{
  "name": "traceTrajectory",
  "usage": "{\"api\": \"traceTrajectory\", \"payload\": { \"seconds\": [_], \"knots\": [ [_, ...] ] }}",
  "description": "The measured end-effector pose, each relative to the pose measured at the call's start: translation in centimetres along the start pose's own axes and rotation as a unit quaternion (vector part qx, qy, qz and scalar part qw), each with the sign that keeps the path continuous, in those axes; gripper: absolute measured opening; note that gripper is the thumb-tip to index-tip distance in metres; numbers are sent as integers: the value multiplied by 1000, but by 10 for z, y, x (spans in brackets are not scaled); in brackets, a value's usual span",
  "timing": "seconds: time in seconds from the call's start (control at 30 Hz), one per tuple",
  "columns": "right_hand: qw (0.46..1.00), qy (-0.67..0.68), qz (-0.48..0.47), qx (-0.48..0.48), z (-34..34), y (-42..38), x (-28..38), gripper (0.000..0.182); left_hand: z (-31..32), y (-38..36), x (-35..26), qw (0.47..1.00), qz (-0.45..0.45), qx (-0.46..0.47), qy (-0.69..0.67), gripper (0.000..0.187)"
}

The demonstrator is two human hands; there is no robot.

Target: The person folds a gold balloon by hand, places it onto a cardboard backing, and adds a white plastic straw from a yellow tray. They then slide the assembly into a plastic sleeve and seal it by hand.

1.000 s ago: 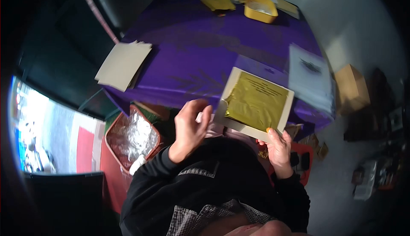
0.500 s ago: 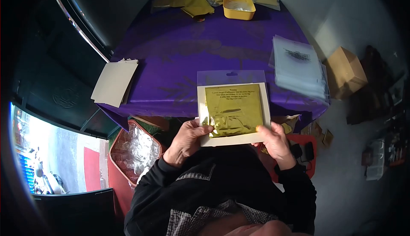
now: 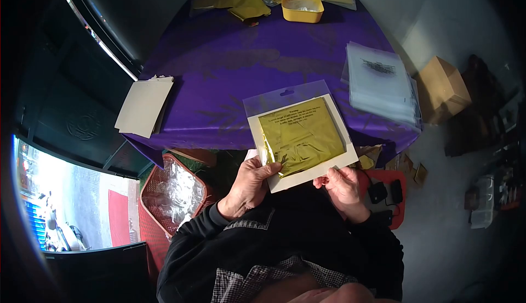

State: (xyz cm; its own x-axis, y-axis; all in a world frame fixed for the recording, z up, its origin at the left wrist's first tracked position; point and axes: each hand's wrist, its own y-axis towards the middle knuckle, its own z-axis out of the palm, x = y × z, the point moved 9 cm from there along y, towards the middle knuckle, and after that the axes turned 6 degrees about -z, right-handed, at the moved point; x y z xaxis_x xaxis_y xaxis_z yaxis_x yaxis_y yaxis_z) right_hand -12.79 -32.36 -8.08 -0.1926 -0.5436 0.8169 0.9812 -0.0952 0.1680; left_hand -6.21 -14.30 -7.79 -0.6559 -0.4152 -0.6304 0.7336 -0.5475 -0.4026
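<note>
A clear plastic bag (image 3: 282, 93) with a hang hole at its top holds a pale card (image 3: 253, 125) and a folded gold foil packet (image 3: 304, 138) with printed warning text. It is tilted, in front of the table's near edge. My left hand (image 3: 249, 188) is closed on its lower left corner, thumb on the front and the other fingers hidden behind. With fingers bent together, my right hand (image 3: 344, 189) pinches the bottom edge right of the middle.
A purple-covered table (image 3: 219, 72) bears a stack of cards (image 3: 142, 108) at left, clear bags (image 3: 378, 83) at right, and a yellow tub (image 3: 302, 8) and gold foil (image 3: 249, 7) at the back. A basket (image 3: 172, 193) of clear plastic stands below left; a cardboard box (image 3: 446, 86) is at right.
The bag has turned counterclockwise, its top swinging left and its lower right corner rising. My right hand has shifted from the lower right corner down and left along the bottom edge.
</note>
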Motion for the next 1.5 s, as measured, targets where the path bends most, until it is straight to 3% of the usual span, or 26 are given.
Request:
{"api": "traceTrajectory", "payload": {
  "seconds": [0.2, 0.3, 0.6, 0.67, 0.97, 1.5],
  "knots": [
    [999, 15, 14, -48, -3, -1, -1, 25, 8, -3, 4, 1000, -5, 16, 10, 30],
    [999, -28, 28, -33, 7, -2, -1, 25, 14, -3, 7, 1000, 0, 21, 18, 30],
    [999, 15, -15, -42, 6, 2, -3, 19, 21, -6, 10, 997, -29, 64, 33, 34],
    [999, 22, -20, -34, 6, 3, -4, 19, 22, -6, 10, 997, -37, 65, 25, 45],
    [998, 5, -4, -64, 1, 2, -8, 18, 36, -12, 9, 987, -60, 118, 86, 50],
    [986, -59, -17, -155, -6, 3, -2, 25, 30, -12, 16, 980, -59, 119, 150, 42]
  ]
}}
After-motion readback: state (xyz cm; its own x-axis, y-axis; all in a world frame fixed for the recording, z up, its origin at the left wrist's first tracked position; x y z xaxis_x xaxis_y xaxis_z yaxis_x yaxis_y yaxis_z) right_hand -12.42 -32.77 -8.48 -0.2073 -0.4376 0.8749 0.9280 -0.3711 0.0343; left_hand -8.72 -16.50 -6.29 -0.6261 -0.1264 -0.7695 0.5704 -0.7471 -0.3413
